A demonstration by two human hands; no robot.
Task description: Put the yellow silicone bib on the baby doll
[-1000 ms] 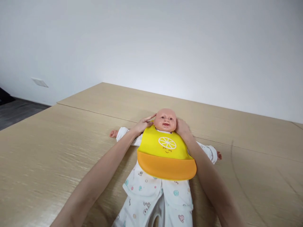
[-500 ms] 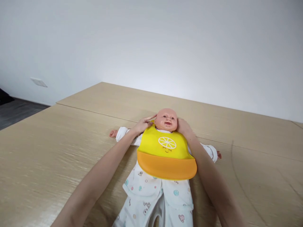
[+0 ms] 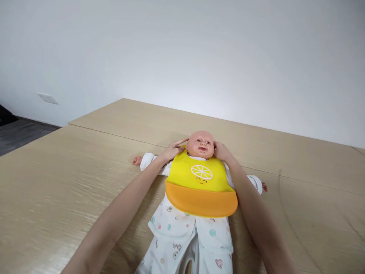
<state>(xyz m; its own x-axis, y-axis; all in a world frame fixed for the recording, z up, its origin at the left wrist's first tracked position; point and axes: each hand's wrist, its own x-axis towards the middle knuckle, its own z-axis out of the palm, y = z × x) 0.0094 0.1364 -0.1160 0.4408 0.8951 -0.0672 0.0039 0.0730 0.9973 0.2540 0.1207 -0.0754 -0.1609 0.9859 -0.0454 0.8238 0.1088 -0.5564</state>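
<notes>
A baby doll (image 3: 201, 139) lies on its back on the table, arms spread, in a white printed outfit (image 3: 168, 224). Over its chest rests a yellow bib (image 3: 182, 167) with a lemon-slice print and an orange catch pocket (image 3: 201, 199). My left hand (image 3: 171, 151) pinches the bib's neck edge on the left, its index finger reaching behind the doll's head. Curled at the other side of the neck is my right hand (image 3: 222, 151). Its fingertips are partly hidden by the doll's head, and what they grip cannot be made out.
The wooden table (image 3: 71, 163) has a seam running across it behind the doll. A white wall (image 3: 199, 57) rises beyond its far edge. Low on the wall at the left is a socket plate (image 3: 47, 98), with dark floor (image 3: 25, 133) below.
My right hand has shifted slightly up and turned, showing more of its fingers beside the doll's neck. My left hand, the doll and the bib look almost unmoved.
</notes>
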